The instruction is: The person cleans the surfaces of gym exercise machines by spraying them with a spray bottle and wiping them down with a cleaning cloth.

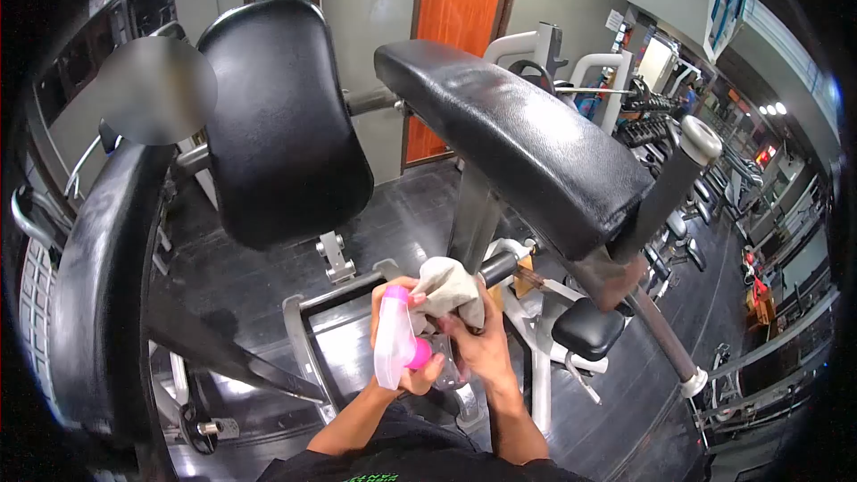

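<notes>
Low in the middle, my left hand (421,380) is closed around a spray bottle (390,348) with a white sprayer head and pink nozzle and collar. The bottle's clear body lies tilted between my hands, partly hidden. A pale grey cloth (453,290) is bunched in my right hand (486,344), whose fingers curl against it beside the bottle. My left fingers also reach the cloth's edge. Just beyond both hands is a padded exercise machine with a long black pad (527,125) on a grey metal post.
A black backrest pad (281,125) stands at upper left, and another black pad (107,286) rises close on the left. A small black seat (587,328) and a bar (668,344) are at right. Dumbbell racks (647,129) line the back, near an orange door (460,18).
</notes>
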The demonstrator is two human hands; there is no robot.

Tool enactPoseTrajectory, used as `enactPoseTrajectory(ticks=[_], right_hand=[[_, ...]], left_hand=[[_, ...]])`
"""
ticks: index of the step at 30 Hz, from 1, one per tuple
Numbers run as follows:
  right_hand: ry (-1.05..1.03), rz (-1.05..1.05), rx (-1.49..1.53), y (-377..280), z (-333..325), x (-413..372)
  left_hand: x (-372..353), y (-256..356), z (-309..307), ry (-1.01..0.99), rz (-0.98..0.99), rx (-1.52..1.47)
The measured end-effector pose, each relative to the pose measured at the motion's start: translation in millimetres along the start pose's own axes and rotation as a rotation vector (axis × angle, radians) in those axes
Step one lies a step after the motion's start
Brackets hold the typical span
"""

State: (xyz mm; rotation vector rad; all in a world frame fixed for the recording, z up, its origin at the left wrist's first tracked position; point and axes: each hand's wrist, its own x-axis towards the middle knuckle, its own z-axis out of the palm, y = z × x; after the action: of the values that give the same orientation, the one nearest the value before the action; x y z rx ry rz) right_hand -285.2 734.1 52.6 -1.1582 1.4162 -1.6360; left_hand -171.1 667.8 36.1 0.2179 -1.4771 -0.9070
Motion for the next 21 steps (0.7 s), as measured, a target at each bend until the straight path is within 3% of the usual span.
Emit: enactPoseTrajectory(ticks=[1,3,5,7,8,9,12,13,15,17,18,19,21], right_hand=[[0.014,0.001,-0.006,5,1,7],[-0.024,-0.119,0.026,9,4,19],[-0.030,-0.013,0.085,-1,10,21],[0.093,0.013,0.173,11,10,23],[0.188,-0.114,0.166,21,10,25],[0.205,-0.111,0.162,21,11,24],[0.604,-0.268,0.148,18,13,21],[0.698,-0.355,0.060,20,10,20],[0.813,-0.622,-0.633,26,-14,8],[0.735,-1.195,-0.263,16,-34,20],[0.742,-1.196,-0.266,-2,-32,28],[0.892,-1.174,-0.487,-36,-26,32],[1.175,-1.089,-0.939,-103,-13,36]], left_hand=[[6,-3,-1,0.008,0.040,-0.024],[11,-12,-2,0.029,-0.059,-0.106],[23,-26,-6,-0.103,0.134,0.041],[35,-23,-5,-0.089,0.110,0.054],[40,-22,-5,-0.059,0.119,0.066],[43,-21,-6,-0.028,0.128,0.080],[48,-28,-13,-0.089,0.133,-0.024],[50,-32,-16,-0.159,0.177,-0.082],[54,-37,-18,-0.223,0.238,-0.193],[50,-35,-22,-0.275,-0.089,-0.453],[54,-37,-26,-0.344,-0.083,-0.394],[57,-36,-26,-0.350,-0.083,-0.398],[65,-31,-24,-0.299,-0.287,-0.515]])
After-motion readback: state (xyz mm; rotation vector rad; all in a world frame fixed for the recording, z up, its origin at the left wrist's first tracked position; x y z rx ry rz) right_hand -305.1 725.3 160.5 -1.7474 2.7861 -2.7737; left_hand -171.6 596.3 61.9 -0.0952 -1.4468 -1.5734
